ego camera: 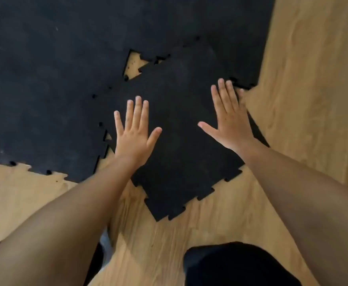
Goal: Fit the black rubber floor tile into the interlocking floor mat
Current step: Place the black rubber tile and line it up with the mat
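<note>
The black rubber floor tile (pixel 181 124) lies askew on the wooden floor, its jigsaw edges showing at the near corner. It overlaps the interlocking floor mat (pixel 51 79), which fills the upper left. A small triangular gap of bare wood (pixel 133 66) shows where tile and mat do not meet. My left hand (pixel 135 133) rests flat on the tile's left part, fingers spread. Over on the tile's right edge lies my right hand (pixel 228 120), palm down, with its fingertips near the far right corner. Neither hand grips anything.
Light wooden floor (pixel 303 89) runs along the right and across the bottom. The mat's toothed near edge (pixel 30 169) ends at lower left. My dark-clothed knee (pixel 239 265) is at the bottom centre. A dark strip marks the floor's far right edge.
</note>
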{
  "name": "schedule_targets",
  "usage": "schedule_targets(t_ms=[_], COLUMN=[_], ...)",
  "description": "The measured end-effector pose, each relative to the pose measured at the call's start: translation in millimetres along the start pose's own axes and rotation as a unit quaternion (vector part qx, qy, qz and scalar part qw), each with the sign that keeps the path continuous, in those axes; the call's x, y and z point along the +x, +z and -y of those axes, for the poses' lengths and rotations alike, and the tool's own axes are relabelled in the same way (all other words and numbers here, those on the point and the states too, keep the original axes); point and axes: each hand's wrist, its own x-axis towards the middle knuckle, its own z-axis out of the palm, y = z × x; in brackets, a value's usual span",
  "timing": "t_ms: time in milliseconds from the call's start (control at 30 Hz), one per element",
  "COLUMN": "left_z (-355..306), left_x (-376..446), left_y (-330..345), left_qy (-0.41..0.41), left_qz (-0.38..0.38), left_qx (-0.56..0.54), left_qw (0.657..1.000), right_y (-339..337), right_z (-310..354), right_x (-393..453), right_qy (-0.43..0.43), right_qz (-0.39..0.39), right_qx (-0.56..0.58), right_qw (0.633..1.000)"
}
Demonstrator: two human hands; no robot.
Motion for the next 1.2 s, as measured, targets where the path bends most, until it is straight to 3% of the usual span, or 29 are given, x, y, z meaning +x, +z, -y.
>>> schedule_targets(t_ms=[233, 300, 433, 567, 700, 800, 933, 1033, 1133, 1200], left_z=[27.9, 31.6, 32.7, 27.7, 14.9, 3.5, 11.8, 36.8, 51.8, 53.2], left_x=[-33.0, -43.0, -61.8, -70.5, -71.6, -59.3, -31.9, -19.6, -15.5, -13.1], left_y=[118.5, 130.5, 136.7, 140.0, 143.1, 135.9, 114.4, 101.8, 94.4, 90.7], left_qy=[-0.068, -0.083, -0.085, -0.18, -0.327, -0.421, -0.517, -0.556, -0.579, -0.579], left_qz=[0.065, 0.076, 0.077, 0.028, -0.035, -0.11, -0.184, -0.17, -0.117, -0.108], left_qx=[0.018, 0.023, 0.026, -0.04, -0.166, -0.269, -0.357, -0.416, -0.42, -0.408], left_qw=[0.995, 0.993, 0.993, 0.982, 0.93, 0.859, 0.756, 0.699, 0.69, 0.697], right_y=[90.9, 99.6, 114.6, 115.5, 122.3, 129.8, 128.8, 122.6, 108.1, 93.6], right_z=[-62.2, -76.8, -86.8, -88.5, -77.4, -66.1, -72.3, -74.9, -84.9, -96.8], right_x=[-5.9, -4.3, -4.9, -5.2, -14.6, -10.8, -2.4, 0.8, 16.2, 31.5], right_qy=[-0.047, -0.061, -0.003, 0.01, 0.152, 0.249, 0.307, 0.32, 0.383, 0.431], right_qz=[0.068, 0.111, 0.229, 0.23, 0.141, 0.071, 0.053, 0.022, -0.011, 0.06], right_qx=[-0.047, -0.046, -0.047, -0.032, 0.046, 0.072, 0.096, 0.109, 0.166, 0.198], right_qw=[0.995, 0.991, 0.972, 0.973, 0.977, 0.963, 0.945, 0.941, 0.909, 0.879])
